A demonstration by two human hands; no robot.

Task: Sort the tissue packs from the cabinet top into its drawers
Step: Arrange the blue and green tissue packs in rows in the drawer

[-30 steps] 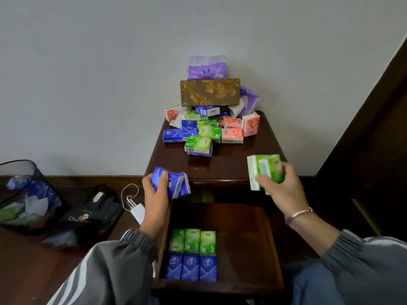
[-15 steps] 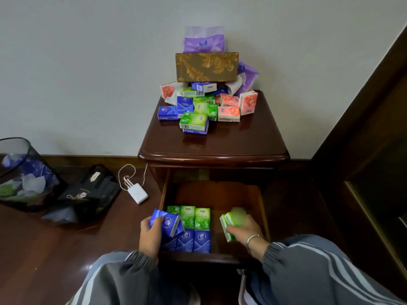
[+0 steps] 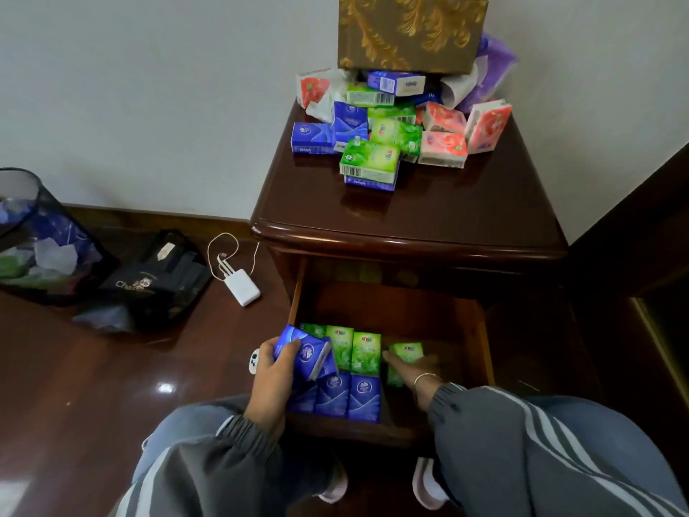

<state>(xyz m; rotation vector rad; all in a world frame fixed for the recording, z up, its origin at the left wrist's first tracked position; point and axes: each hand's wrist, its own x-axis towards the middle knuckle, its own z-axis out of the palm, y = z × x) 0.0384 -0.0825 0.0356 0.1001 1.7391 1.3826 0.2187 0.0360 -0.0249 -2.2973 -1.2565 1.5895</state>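
Observation:
My left hand (image 3: 274,378) grips blue tissue packs (image 3: 307,352) over the left front of the open drawer (image 3: 481,330). My right hand (image 3: 414,367) rests inside the drawer on green packs (image 3: 406,353), setting them beside the row. Inside the drawer lie a row of green packs (image 3: 354,348) and, in front of it, a row of blue packs (image 3: 348,399). On the cabinet top (image 3: 410,214) sits a pile of blue, green and pink packs (image 3: 387,136) under a gold patterned tissue box (image 3: 410,31).
A mesh waste bin (image 3: 33,236) and a black bag (image 3: 156,281) stand on the wooden floor at left. A white charger with cable (image 3: 242,287) lies beside the cabinet. A dark wooden panel (image 3: 634,236) stands to the right.
Both hands came down from the cabinet top into the drawer. My right hand has lowered its green packs next to the green row; the left still holds the blue packs.

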